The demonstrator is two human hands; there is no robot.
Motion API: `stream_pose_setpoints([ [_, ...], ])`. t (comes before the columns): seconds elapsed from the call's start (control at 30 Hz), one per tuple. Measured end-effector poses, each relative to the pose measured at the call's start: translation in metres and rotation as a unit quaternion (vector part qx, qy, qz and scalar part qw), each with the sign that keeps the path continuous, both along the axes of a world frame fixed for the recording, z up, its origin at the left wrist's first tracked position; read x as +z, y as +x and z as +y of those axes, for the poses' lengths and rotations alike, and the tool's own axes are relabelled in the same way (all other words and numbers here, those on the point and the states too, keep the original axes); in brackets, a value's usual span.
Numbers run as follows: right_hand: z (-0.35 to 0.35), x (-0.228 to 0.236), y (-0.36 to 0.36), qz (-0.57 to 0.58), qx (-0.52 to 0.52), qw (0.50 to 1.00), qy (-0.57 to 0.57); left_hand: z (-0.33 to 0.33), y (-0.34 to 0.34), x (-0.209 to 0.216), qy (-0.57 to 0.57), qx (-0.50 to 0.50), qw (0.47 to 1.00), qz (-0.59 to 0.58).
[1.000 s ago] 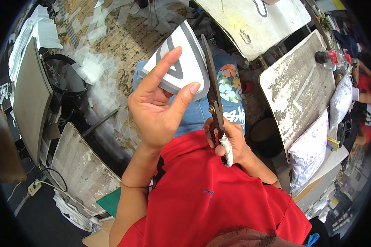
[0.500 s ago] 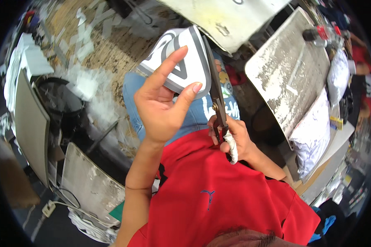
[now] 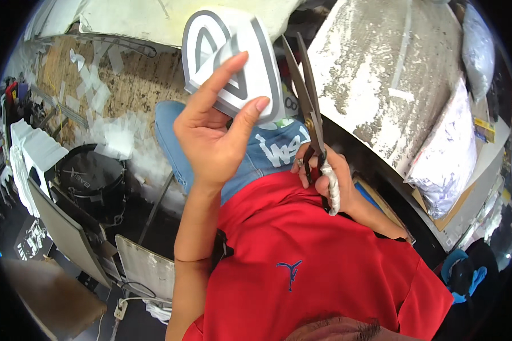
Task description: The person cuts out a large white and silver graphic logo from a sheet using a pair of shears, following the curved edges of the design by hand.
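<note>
My left hand (image 3: pixel 213 145) pinches flat white sheet pieces (image 3: pixel 262 65) with thick grey borders and rounded corners, the thumb and forefinger lying over the front. At least two pieces seem to overlap, one showing a grey arch-like outline. My right hand (image 3: pixel 340 176) is closed round the handles of large dark scissors (image 3: pixel 311 105), one handle wrapped in whitish material. The scissors point upward with their blades a little apart, just right of the pieces. No sheet shows between the blade tips. My other fingers behind the pieces are partly hidden.
A worn, paint-flecked board (image 3: pixel 375 74) stands at the right, with plastic-wrapped packs (image 3: pixel 446 156) beside it. A pale-covered table (image 3: pixel 136 17) spans the top. At left are scraps on the floor (image 3: pixel 148 68), a black bin (image 3: pixel 91 176) and boards (image 3: pixel 68 233).
My view has turned, shifting the surroundings. The pieces have moved slightly up and left, fanning apart more. The scissors' blades have opened and now stand away from the pieces' right edge.
</note>
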State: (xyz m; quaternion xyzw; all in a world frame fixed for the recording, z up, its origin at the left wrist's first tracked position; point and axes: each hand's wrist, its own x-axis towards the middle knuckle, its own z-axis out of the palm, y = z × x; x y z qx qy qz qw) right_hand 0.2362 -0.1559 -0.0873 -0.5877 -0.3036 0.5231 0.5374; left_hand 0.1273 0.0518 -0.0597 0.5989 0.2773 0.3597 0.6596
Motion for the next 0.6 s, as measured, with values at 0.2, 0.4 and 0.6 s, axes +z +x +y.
stream_pose_setpoints([
  [0.2,0.002,-0.005,0.004,0.024,0.047,0.998,0.015,0.088,0.011,0.049,0.303,0.213,0.927,0.063],
  [0.4,0.014,0.001,0.011,0.020,0.085,0.996,0.023,0.128,0.012,0.081,0.316,0.232,0.909,-0.144],
  [0.6,0.015,-0.001,0.012,0.045,0.097,0.993,-0.044,0.045,0.021,-0.010,0.070,0.102,0.992,0.029],
])
